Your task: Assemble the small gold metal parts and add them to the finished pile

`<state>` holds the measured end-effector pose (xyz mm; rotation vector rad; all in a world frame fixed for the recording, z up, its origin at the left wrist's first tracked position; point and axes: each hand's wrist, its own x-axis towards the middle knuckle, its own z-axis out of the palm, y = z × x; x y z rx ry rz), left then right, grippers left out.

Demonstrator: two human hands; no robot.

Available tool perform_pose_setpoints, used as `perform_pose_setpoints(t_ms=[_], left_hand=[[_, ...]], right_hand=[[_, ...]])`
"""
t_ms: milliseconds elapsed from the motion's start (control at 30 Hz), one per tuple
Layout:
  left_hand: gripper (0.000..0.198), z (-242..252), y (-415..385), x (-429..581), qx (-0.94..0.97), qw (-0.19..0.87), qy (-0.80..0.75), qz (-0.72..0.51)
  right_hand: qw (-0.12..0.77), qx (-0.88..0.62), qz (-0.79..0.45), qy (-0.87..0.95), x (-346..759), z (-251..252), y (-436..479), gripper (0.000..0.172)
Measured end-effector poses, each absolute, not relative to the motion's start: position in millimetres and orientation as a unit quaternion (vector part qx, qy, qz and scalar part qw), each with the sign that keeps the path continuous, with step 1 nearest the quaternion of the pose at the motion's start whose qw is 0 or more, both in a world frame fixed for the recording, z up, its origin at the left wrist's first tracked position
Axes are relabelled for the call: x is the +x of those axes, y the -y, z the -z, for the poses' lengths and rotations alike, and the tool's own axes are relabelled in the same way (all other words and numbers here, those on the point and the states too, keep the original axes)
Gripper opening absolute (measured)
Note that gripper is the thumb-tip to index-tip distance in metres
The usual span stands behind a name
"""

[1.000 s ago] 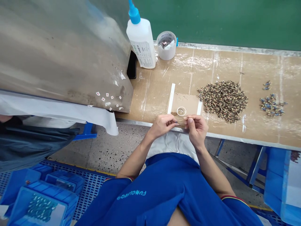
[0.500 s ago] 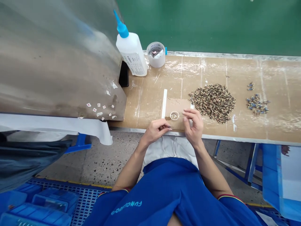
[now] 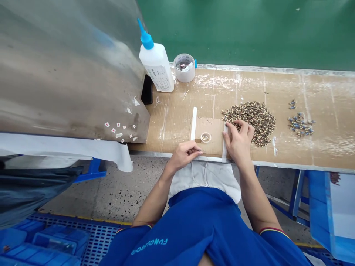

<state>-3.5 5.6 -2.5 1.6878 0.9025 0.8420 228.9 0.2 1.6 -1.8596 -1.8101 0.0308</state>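
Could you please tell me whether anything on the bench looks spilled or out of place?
A dark brown patch marks the cardboard pad, left of the small round dish; it looks like a stain, perhaps a spill. One small dark piece lies alone beyond the large pile, apart from the others.

The left-hand grip point(image 3: 185, 152) pinches a small dark part point(image 3: 200, 149) near the front edge of the surface point(image 3: 169, 129), while the right-hand grip point(image 3: 240, 141), spread, is positioned at the left edge of the parts pile point(image 3: 257, 120). Between them, a small round cup point(image 3: 201, 138) rests on a cardboard pad point(image 3: 213, 127). A white bottle point(image 3: 156, 68) with a blue nozzle point(image 3: 146, 39) stands rear left, beside a round container point(image 3: 185, 77).
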Motion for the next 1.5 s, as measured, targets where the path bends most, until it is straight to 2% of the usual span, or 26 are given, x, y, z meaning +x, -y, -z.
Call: perform_pose_setpoints(t_ms=[133,367,667,767,867,1000,1167,1333,1500], left_hand=[[0.031,1,-6,-3,0.695,0.502,-0.378,-0.349],[0.032,0,-5,-2,0.693,0.499,-0.385,-0.350],[0.032,-2,-5,-1,0.694,0.495,-0.390,-0.348],[0.029,-2,-5,0,0.695,0.491,-0.390,-0.353],[0.028,-2,-5,1,0.697,0.492,-0.391,-0.347],[0.027,-2,-4,0,0.692,0.492,-0.395,-0.352],[0.026,0,-2,1,0.671,0.509,-0.401,-0.362],[0.024,0,-1,2,0.691,0.492,-0.381,-0.367],[0.022,1,-2,-1,0.749,0.429,-0.350,-0.365]], right_hand=[[0.275,-0.687,-0.023,0.672,228,-6,3,0.021],[0.253,-0.663,-0.134,0.692,231,-9,4,0.017],[0.046,-0.658,-0.078,0.747,234,-33,-4,0.009],[-0.011,-0.664,-0.042,0.746,229,-35,0,0.017],[-0.020,-0.667,-0.013,0.745,226,-29,5,0.022],[0.058,-0.654,-0.012,0.754,236,-17,8,0.025],[0.211,-0.658,-0.069,0.719,255,-14,15,0.023],[0.384,-0.664,-0.245,0.593,238,-15,39,0.020],[0.479,-0.609,-0.440,0.454,193,-6,60,0.029]])
